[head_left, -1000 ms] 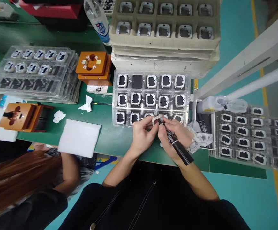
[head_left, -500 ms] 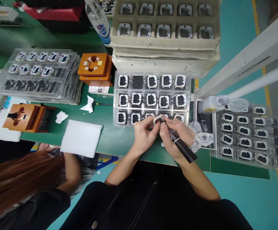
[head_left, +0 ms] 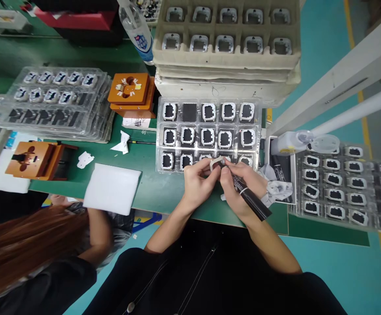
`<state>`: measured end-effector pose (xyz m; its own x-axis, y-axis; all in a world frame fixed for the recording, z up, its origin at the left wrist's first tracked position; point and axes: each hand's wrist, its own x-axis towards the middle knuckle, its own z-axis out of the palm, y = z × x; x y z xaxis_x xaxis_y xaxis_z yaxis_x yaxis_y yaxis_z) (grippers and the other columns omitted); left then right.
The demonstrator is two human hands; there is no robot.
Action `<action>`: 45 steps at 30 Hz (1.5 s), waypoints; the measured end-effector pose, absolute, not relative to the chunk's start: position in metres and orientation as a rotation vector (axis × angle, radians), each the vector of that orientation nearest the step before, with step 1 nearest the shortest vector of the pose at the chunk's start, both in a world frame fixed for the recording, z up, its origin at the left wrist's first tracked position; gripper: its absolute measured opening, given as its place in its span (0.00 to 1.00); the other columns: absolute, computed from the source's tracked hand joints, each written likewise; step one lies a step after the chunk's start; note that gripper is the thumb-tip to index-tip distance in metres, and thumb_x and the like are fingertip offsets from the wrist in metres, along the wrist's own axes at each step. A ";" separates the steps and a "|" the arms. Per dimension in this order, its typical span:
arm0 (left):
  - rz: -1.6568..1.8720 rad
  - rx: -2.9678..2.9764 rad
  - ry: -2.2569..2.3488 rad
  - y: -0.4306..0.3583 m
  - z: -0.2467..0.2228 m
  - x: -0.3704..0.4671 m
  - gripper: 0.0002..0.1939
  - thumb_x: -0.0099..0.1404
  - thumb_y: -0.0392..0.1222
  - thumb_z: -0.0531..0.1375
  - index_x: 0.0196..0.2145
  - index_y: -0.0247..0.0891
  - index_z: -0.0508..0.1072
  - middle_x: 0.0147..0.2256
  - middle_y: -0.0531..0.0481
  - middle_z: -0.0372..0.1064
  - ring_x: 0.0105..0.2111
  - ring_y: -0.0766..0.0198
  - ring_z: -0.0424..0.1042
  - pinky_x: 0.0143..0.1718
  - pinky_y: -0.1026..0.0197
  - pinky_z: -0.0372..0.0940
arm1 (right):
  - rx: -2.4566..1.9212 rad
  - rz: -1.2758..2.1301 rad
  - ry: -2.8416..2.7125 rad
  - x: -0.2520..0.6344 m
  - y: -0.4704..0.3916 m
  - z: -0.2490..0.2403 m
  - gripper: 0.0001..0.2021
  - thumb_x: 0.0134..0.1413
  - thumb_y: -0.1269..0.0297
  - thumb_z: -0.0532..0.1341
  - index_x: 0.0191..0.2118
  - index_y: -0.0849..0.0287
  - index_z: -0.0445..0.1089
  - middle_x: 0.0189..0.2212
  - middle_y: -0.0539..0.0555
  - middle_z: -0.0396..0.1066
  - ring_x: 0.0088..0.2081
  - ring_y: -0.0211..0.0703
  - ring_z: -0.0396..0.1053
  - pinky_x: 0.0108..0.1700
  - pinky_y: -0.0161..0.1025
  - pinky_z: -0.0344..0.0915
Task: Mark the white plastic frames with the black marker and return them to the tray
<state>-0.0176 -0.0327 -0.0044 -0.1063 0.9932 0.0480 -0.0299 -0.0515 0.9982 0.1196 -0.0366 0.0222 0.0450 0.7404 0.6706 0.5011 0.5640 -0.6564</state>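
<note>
In front of a clear plastic tray (head_left: 159, 131) of white-rimmed frames, my left hand (head_left: 198, 181) is closed on a small white frame (head_left: 215, 162). My right hand (head_left: 239, 183) grips a black marker pen (head_left: 251, 199), whose upper end points toward the frame while its thick end slants down to the right. The pen's tip is hidden among my fingers. A grey-white cloth (head_left: 277, 190) lies just right of my right hand. One compartment in the tray's back row shows a dark square (head_left: 189, 112) without a frame.
Stacked beige trays (head_left: 226, 63) stand behind. Two orange fixtures (head_left: 129, 94), a white foam sheet (head_left: 111, 188) and clear trays (head_left: 55, 109) are at left. A water bottle (head_left: 138, 33) stands at the back. Another person's arm (head_left: 98, 236) is lower left; more trays (head_left: 337, 188) lie right.
The view has shifted very slightly. Both hands keep their hold on the frame and the pen, and the pen's thick end has tilted up a little.
</note>
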 end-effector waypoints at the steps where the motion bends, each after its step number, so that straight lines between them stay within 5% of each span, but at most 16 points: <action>1: 1.340 1.157 1.235 -0.032 -0.003 -0.018 0.14 0.70 0.48 0.70 0.30 0.38 0.77 0.27 0.53 0.72 0.27 0.67 0.69 0.30 0.65 0.69 | -1.074 0.251 -1.612 0.119 -0.037 0.022 0.07 0.69 0.71 0.70 0.45 0.51 0.75 0.38 0.49 0.85 0.38 0.46 0.86 0.41 0.43 0.87; 9: 1.323 1.052 1.162 -0.028 0.008 -0.020 0.11 0.65 0.47 0.74 0.33 0.38 0.81 0.27 0.52 0.77 0.25 0.66 0.75 0.27 0.64 0.73 | -1.012 0.303 -1.589 0.119 -0.037 0.022 0.08 0.69 0.72 0.69 0.45 0.50 0.75 0.39 0.49 0.85 0.43 0.49 0.88 0.42 0.43 0.86; 18: 1.290 0.993 1.081 -0.026 0.015 -0.024 0.19 0.62 0.49 0.79 0.28 0.37 0.76 0.25 0.54 0.75 0.22 0.69 0.73 0.24 0.67 0.72 | -1.059 0.305 -1.559 0.117 -0.038 0.025 0.07 0.68 0.71 0.71 0.44 0.50 0.77 0.38 0.49 0.85 0.41 0.49 0.87 0.41 0.45 0.86; 30: 1.359 1.059 1.126 -0.026 0.010 -0.020 0.08 0.62 0.41 0.73 0.30 0.37 0.79 0.26 0.55 0.73 0.25 0.69 0.72 0.28 0.68 0.73 | -1.071 0.255 -1.619 0.119 -0.037 0.027 0.07 0.68 0.71 0.71 0.43 0.52 0.76 0.36 0.48 0.84 0.35 0.43 0.84 0.39 0.40 0.84; 36: 1.293 1.004 1.081 -0.027 0.008 -0.022 0.12 0.63 0.45 0.76 0.32 0.37 0.80 0.27 0.53 0.77 0.26 0.66 0.76 0.28 0.65 0.74 | -0.999 0.296 -1.550 0.119 -0.039 0.023 0.07 0.69 0.71 0.70 0.44 0.51 0.76 0.39 0.50 0.86 0.41 0.49 0.88 0.42 0.44 0.87; 45: 1.469 1.202 1.445 0.016 0.038 -0.057 0.17 0.64 0.44 0.77 0.49 0.41 0.81 0.36 0.51 0.84 0.36 0.61 0.85 0.37 0.62 0.76 | -0.931 0.299 -1.381 0.128 -0.037 0.000 0.07 0.66 0.71 0.72 0.44 0.53 0.77 0.34 0.50 0.84 0.42 0.58 0.89 0.47 0.56 0.89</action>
